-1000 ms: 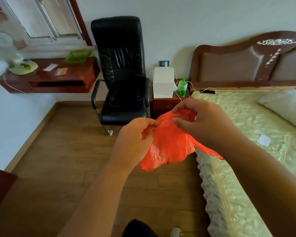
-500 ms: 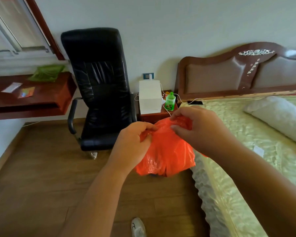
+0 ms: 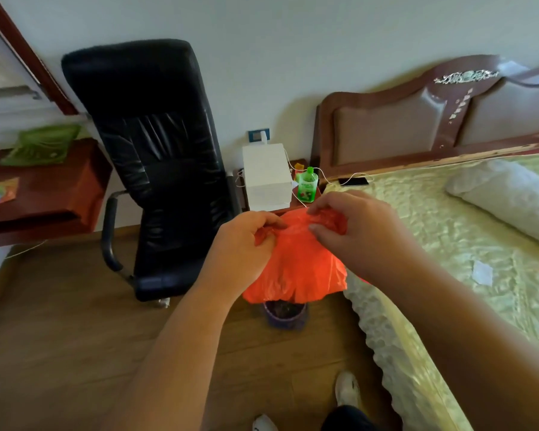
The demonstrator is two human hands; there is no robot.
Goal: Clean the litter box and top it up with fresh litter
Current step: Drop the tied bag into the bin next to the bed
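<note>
An orange plastic bag (image 3: 296, 265) hangs crumpled in front of me at chest height. My left hand (image 3: 243, 247) pinches its top edge on the left side. My right hand (image 3: 355, 225) pinches the top edge on the right, fingers curled into the plastic. Under the bag a small purple bin (image 3: 285, 314) with dark contents stands on the wooden floor, partly hidden by the bag. No litter box is in view.
A black office chair (image 3: 165, 169) stands to the left. A bedside table holds a white box (image 3: 266, 175) and a green bottle (image 3: 307, 185). The bed (image 3: 467, 244) fills the right side. A wooden desk (image 3: 44, 188) is at far left. My shoes (image 3: 347, 390) are below.
My view has shifted left and down, so the room slid right and the purple bin came into sight under the bag. Both hands keep their grip on the bag.
</note>
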